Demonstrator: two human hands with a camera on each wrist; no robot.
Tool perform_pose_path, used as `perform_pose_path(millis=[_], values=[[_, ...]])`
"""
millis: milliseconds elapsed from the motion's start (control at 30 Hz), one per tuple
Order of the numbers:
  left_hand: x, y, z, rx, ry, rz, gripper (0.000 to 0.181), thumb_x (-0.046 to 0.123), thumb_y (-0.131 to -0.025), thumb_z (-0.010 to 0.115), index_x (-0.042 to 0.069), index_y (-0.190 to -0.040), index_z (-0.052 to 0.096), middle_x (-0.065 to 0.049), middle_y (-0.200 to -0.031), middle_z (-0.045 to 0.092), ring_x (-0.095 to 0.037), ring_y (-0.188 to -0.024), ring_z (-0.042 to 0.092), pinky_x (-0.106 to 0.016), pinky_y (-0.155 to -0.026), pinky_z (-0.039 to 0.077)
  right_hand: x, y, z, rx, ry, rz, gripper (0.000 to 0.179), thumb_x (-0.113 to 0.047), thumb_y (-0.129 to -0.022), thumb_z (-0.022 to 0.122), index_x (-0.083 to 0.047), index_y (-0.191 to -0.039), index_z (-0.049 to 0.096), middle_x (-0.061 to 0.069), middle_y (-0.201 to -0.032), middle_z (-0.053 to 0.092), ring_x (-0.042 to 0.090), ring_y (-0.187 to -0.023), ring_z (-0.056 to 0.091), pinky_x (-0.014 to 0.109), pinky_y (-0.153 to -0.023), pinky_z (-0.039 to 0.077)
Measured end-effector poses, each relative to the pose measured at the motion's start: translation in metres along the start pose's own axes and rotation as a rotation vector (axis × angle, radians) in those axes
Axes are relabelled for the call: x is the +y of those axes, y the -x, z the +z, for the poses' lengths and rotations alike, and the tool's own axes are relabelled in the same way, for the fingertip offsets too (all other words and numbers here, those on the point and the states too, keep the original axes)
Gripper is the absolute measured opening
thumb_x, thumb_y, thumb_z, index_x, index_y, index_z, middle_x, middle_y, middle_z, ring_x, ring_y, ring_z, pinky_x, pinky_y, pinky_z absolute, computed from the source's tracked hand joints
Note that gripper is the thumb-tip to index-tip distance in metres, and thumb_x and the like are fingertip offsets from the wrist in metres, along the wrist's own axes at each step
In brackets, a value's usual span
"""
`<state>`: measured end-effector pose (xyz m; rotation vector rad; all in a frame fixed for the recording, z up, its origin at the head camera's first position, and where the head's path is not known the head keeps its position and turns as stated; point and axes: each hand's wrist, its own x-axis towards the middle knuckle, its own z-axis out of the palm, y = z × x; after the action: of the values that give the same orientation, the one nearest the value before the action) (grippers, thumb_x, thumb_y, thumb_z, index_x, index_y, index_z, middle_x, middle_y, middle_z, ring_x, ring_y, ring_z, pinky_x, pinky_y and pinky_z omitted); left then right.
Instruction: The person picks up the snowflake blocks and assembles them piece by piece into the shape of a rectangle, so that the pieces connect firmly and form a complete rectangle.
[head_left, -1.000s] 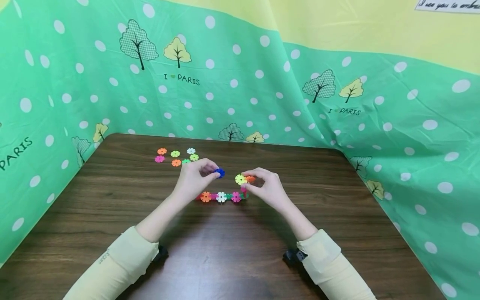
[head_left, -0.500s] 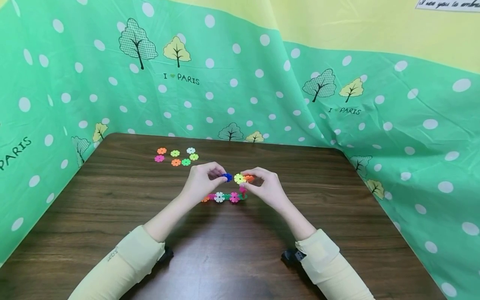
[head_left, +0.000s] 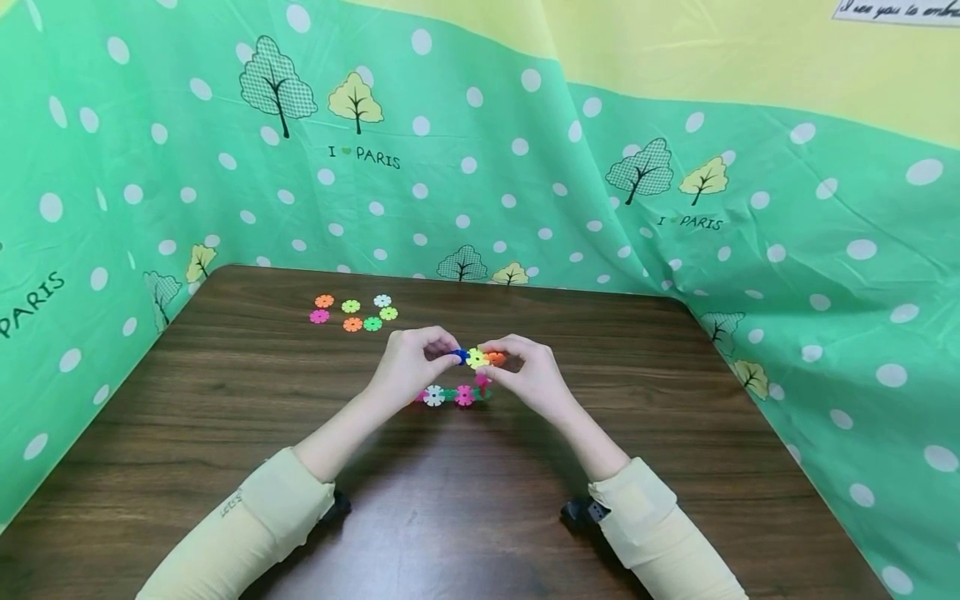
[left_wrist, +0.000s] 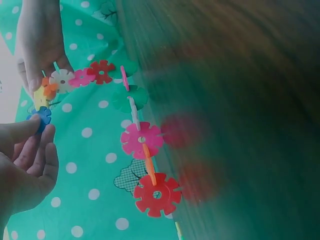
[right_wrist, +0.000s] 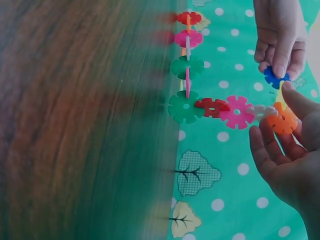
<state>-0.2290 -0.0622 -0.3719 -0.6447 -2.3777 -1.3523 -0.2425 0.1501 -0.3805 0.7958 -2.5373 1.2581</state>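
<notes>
My left hand (head_left: 408, 367) pinches a blue notched flower-shaped disc (left_wrist: 42, 117) between thumb and fingertips. Facing it, my right hand (head_left: 534, 375) pinches a yellow flower disc (head_left: 476, 359) at the raised end of a linked chain. The blue disc's edge meets the yellow one. Beside the right fingers is an orange disc (right_wrist: 283, 120), followed by white, pink (right_wrist: 236, 112) and red (right_wrist: 212, 107) discs leading down. From a green disc (right_wrist: 185, 106) the chain runs along the tabletop, ending in a red disc (left_wrist: 157, 195). The left hand hides part of this lower row in the head view.
Several loose flower discs lie at the back left of the dark wooden table (head_left: 637, 400), among them a pink one (head_left: 319, 317) and a green one (head_left: 372, 324). A green dotted curtain (head_left: 465, 200) hangs behind the table.
My left hand has moved right and slightly down, bringing the blue disc against the yellow one. My right hand has stayed nearly in place, while the chain has shifted slightly left.
</notes>
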Motion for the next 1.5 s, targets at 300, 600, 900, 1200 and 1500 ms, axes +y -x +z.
perform_pose_path(millis=[300, 600, 900, 1200, 1500], values=[[-0.002, -0.001, 0.004, -0.005, -0.014, 0.026, 0.006, 0.009, -0.079, 0.076, 0.008, -0.083, 0.071, -0.002, -0.081, 0.072, -0.007, -0.069, 0.065, -0.02, -0.066, 0.055, -0.002, 0.0, 0.002, 0.02, 0.007, -0.03, 0.031, -0.02, -0.074, 0.078, -0.009, -0.103, 0.072, 0.003, -0.098, 0.068, 0.013, -0.085, 0.064, 0.024, -0.074, 0.056], [-0.004, -0.002, 0.004, -0.006, -0.006, 0.022, 0.008, 0.01, -0.078, 0.077, 0.009, -0.084, 0.071, -0.001, -0.081, 0.072, -0.007, -0.07, 0.065, -0.021, -0.068, 0.055, -0.001, -0.001, 0.003, 0.015, 0.015, -0.021, 0.032, -0.021, -0.074, 0.078, -0.01, -0.104, 0.072, 0.002, -0.099, 0.068, 0.014, -0.084, 0.064, 0.026, -0.074, 0.056], [-0.008, -0.003, -0.005, -0.07, -0.024, 0.028, 0.01, 0.015, -0.08, 0.076, 0.012, -0.088, 0.071, 0.002, -0.082, 0.072, -0.006, -0.072, 0.064, -0.023, -0.067, 0.054, 0.001, 0.0, 0.001, 0.005, 0.008, 0.003, 0.032, -0.024, -0.076, 0.078, -0.012, -0.105, 0.071, 0.002, -0.099, 0.068, 0.014, -0.082, 0.064, 0.035, -0.074, 0.057], [-0.017, -0.006, -0.027, -0.141, -0.112, -0.037, 0.017, 0.016, -0.08, 0.076, 0.014, -0.096, 0.07, 0.002, -0.092, 0.071, -0.013, -0.088, 0.066, -0.033, -0.08, 0.054, 0.003, 0.003, -0.001, 0.006, 0.014, 0.034, 0.031, -0.024, -0.077, 0.078, -0.014, -0.105, 0.071, 0.001, -0.099, 0.068, 0.016, -0.08, 0.063, 0.039, -0.073, 0.057], [-0.034, -0.017, -0.059, -0.178, -0.156, -0.007, 0.025, 0.014, -0.08, 0.076, 0.013, -0.104, 0.069, -0.002, -0.104, 0.07, -0.02, -0.102, 0.062, -0.04, -0.086, 0.051, 0.004, 0.003, -0.004, 0.004, 0.038, 0.024, 0.03, -0.022, -0.077, 0.079, -0.015, -0.106, 0.071, -0.001, -0.098, 0.067, 0.013, -0.08, 0.062, 0.029, -0.07, 0.056]])
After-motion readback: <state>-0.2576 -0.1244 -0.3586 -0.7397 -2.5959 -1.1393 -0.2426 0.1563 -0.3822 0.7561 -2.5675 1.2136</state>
